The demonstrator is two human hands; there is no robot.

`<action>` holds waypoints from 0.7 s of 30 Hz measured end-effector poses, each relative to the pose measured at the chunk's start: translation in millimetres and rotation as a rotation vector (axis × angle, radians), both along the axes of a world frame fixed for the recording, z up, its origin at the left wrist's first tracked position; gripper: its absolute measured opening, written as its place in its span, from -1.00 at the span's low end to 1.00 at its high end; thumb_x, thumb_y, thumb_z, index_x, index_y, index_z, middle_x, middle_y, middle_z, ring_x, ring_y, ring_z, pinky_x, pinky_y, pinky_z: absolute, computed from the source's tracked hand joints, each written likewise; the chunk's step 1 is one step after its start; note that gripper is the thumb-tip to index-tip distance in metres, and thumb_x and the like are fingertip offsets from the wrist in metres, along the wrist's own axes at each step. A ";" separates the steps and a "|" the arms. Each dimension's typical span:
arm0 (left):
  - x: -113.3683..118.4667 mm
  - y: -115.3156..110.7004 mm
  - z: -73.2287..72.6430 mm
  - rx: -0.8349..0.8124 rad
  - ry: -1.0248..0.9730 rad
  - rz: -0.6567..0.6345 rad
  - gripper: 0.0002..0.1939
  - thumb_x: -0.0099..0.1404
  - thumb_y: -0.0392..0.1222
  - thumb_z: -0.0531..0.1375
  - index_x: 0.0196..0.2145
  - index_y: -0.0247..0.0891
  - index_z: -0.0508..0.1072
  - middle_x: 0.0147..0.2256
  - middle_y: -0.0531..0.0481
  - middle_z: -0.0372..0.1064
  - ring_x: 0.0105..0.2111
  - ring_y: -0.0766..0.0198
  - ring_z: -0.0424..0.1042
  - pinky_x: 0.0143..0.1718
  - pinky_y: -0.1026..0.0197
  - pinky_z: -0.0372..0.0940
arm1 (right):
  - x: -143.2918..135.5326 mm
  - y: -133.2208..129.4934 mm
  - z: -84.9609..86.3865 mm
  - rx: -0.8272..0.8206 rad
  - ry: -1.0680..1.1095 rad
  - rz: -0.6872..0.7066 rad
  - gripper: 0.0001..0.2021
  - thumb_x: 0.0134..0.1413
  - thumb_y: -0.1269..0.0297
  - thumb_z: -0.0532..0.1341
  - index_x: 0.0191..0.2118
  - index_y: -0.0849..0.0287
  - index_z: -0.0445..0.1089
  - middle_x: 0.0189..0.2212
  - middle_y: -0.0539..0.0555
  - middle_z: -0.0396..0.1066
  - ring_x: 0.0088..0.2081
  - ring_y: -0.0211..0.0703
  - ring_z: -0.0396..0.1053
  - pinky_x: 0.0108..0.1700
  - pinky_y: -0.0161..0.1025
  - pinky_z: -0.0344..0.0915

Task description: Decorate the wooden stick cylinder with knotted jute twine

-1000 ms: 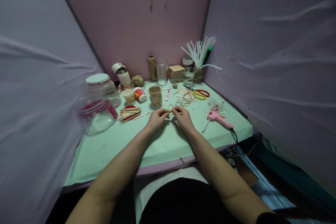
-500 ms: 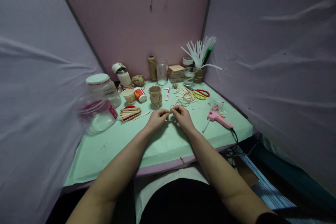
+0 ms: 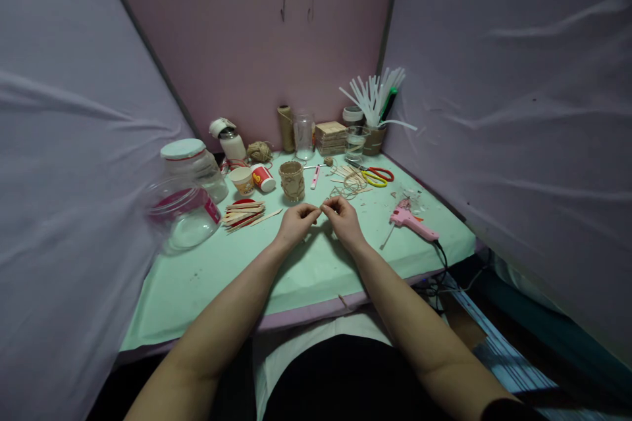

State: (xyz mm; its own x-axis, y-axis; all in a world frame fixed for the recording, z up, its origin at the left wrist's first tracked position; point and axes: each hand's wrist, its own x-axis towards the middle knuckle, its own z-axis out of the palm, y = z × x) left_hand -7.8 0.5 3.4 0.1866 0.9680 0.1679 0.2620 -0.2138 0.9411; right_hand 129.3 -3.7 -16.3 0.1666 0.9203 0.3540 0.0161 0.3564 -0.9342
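Note:
My left hand (image 3: 296, 223) and my right hand (image 3: 343, 220) meet above the front middle of the table, fingertips almost touching. Both are closed in a pinch on a short bit of jute twine, which the fingers now mostly hide. Just behind them stands a brown cup (image 3: 292, 184) with a braided rim and raised twine decoration. Loose jute twine (image 3: 349, 189) lies in curls beyond my right hand, over thin wooden sticks. To the left of my left hand, a pile of flat wooden sticks (image 3: 244, 214) rests on a red lid.
A pink glue gun (image 3: 415, 225) lies at the right, its cord running off the edge. Behind it are scissors (image 3: 378, 176) with red and yellow handles. Large clear jars (image 3: 185, 223) stand left, near paper cups (image 3: 241, 181). Along the back are a twine ball (image 3: 259, 152) and wooden squares (image 3: 331, 138).
The small twine loop that showed between my fingertips is now mostly hidden. My hands have drawn slightly closer together, and the things on the table have stayed in place.

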 end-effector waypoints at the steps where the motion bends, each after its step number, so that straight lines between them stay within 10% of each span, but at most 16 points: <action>1: 0.5 0.3 -1.2 0.000 -0.007 0.016 -0.73 0.09 -0.01 0.22 -0.50 -0.32 0.48 -0.58 0.04 0.32 -0.54 0.36 0.21 -0.48 0.29 0.10 | -0.1 0.5 -0.6 0.000 0.011 -0.011 -0.85 -0.09 0.21 0.23 -0.41 0.14 0.26 -0.44 -0.02 0.35 -0.37 -0.21 0.31 -0.25 -0.24 0.26; 21: 4.3 -0.1 -4.6 0.009 -0.046 0.131 -0.78 0.02 -0.09 0.24 -0.46 -0.33 0.51 -0.52 0.00 0.40 -0.49 0.32 0.30 -0.40 0.27 0.16 | -1.5 -4.2 0.8 -0.024 -0.065 -0.105 -0.80 -0.07 0.17 0.22 -0.31 0.14 0.29 -0.38 0.04 0.44 -0.35 -0.17 0.41 -0.26 -0.22 0.32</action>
